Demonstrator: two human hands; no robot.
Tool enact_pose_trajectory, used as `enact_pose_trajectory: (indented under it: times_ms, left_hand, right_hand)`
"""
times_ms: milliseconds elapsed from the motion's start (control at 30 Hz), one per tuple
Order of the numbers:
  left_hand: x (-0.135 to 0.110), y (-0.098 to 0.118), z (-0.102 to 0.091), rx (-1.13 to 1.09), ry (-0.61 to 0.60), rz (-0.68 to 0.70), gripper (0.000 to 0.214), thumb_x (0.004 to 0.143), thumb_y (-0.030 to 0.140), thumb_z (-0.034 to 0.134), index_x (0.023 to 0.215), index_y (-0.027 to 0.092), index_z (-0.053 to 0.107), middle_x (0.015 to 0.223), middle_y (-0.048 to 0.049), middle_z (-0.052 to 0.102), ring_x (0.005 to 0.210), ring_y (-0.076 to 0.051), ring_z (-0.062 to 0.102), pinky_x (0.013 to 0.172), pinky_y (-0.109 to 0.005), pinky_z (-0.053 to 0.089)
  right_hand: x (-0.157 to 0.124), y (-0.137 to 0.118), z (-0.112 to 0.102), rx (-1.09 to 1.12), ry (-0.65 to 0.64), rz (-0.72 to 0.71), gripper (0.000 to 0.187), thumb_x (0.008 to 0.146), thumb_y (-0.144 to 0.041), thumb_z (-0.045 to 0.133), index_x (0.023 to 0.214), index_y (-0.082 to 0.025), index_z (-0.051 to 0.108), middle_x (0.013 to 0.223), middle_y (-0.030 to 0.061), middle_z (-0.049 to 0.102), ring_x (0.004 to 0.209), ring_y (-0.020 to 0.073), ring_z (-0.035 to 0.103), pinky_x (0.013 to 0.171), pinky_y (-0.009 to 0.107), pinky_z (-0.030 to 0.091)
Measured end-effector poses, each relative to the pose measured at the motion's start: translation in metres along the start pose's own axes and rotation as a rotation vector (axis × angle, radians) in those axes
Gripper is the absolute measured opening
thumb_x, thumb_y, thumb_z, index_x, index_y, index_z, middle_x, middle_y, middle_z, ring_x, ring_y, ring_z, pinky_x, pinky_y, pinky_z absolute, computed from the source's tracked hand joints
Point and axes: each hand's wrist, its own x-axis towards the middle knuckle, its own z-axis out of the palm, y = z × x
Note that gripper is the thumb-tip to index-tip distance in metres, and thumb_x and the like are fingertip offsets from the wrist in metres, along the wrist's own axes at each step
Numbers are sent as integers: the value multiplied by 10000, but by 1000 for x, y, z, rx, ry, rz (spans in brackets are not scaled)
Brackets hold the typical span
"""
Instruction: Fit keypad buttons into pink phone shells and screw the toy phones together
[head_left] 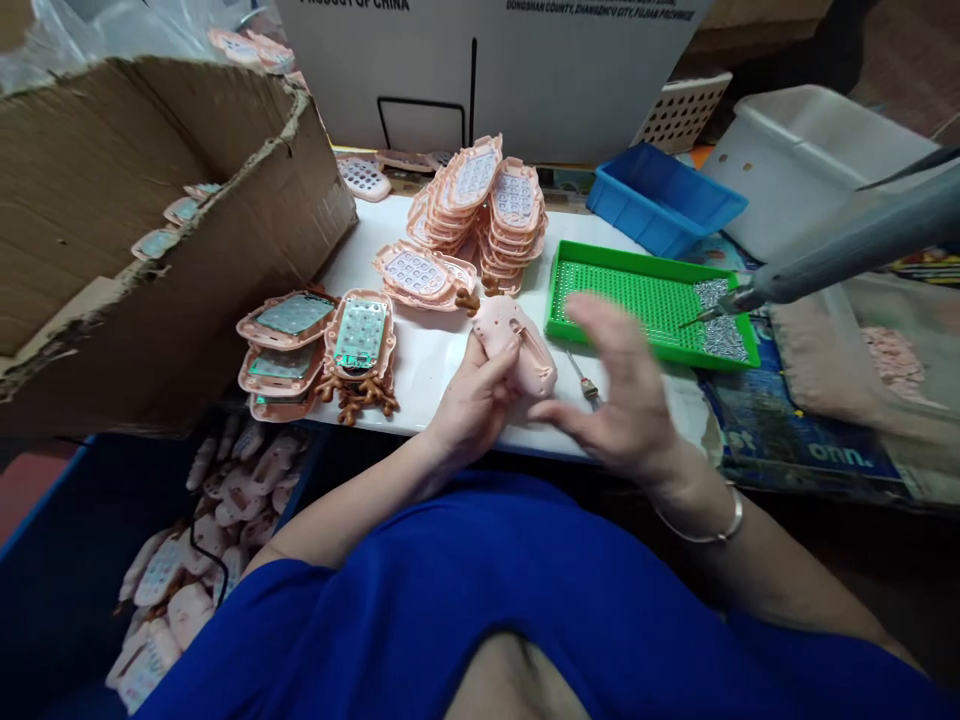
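Note:
My left hand [474, 396] is closed round a pink toy-phone shell [517, 345], holding it back side up over the white table [420, 350]. My right hand [619, 385] hovers just right of the shell, fingers spread and blurred by motion, with nothing in it. A small screwdriver bit [581, 375] lies on the table between the shell and the green screw tray [649, 300]. Silver screws [720, 320] are heaped at the tray's right end.
Stacks of pink keypad shells [484, 205] stand at the table's back; others with circuit boards [319, 345] lie at left. A torn cardboard box [150, 230] is at left, a blue bin [664, 200] and a hanging grey power screwdriver [847, 250] at right. More shells [202, 560] fill a blue crate below.

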Motion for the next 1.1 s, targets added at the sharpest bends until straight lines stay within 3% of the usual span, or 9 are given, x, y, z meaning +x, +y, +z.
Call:
enact_pose_trajectory:
  times_ms: [67,133,267,400,567,867,1000,1100]
  left_hand:
    - [-5,2,-3,52,-94,-14,428,853,240,656,1266,287,554,1303,-36,625,1247,-231,583,1025,-375,497]
    - [-9,5,-10,117,-124,10,487,813,265,718,1265,305,542,1357,-35,589,1245,-237,583,1011,-372,498]
    - [-10,11,-24,145,-37,136,589,691,224,815,1201,258,523,1131,-53,684,1111,-229,643,983,-371,494]
    - [-8,14,-32,98,25,183,550,663,222,833,1097,238,494,974,-37,726,971,-208,685,913,-353,514]
    - [-11,18,-39,113,3,202,581,664,228,838,1132,249,495,895,-13,735,905,-219,716,902,-370,530]
    - [-23,30,-58,201,-10,249,807,647,193,854,1333,280,439,1002,-11,729,909,-200,718,893,-343,547]
    - [-28,32,-69,276,-37,440,896,632,213,866,1396,303,405,1193,-30,674,1048,-195,676,940,-320,532]
    - [-34,37,-74,353,-56,504,862,683,244,840,1414,310,388,1177,-28,672,1016,-178,678,914,-300,542]
  right_hand:
    - [-3,3,14,-63,-28,-64,634,764,-492,754,1324,-261,565,1387,127,577,1330,347,506,1154,594,378]
    - [-3,6,20,-29,-6,-33,513,871,-413,646,1355,-280,538,1377,108,597,1265,301,575,1110,546,452]
    - [1,8,18,409,-27,251,481,929,-402,568,1389,-307,465,1273,71,673,1129,245,668,926,442,591]
    - [1,9,24,655,-108,384,482,895,-402,610,1353,-314,487,1243,58,685,1098,226,677,908,405,598]
    - [-4,5,37,587,-190,347,496,913,-419,607,1384,-335,477,1145,41,703,996,191,690,854,345,604]
    - [7,-9,48,411,-312,231,519,958,-425,538,1446,-270,445,1278,76,646,1070,196,658,958,366,556]
    - [11,-15,48,387,-396,224,562,964,-463,529,1464,-235,413,1080,60,709,924,174,689,837,319,581]
    - [15,-22,46,377,-378,216,551,954,-501,541,1423,-227,452,899,31,731,747,148,689,694,269,580]
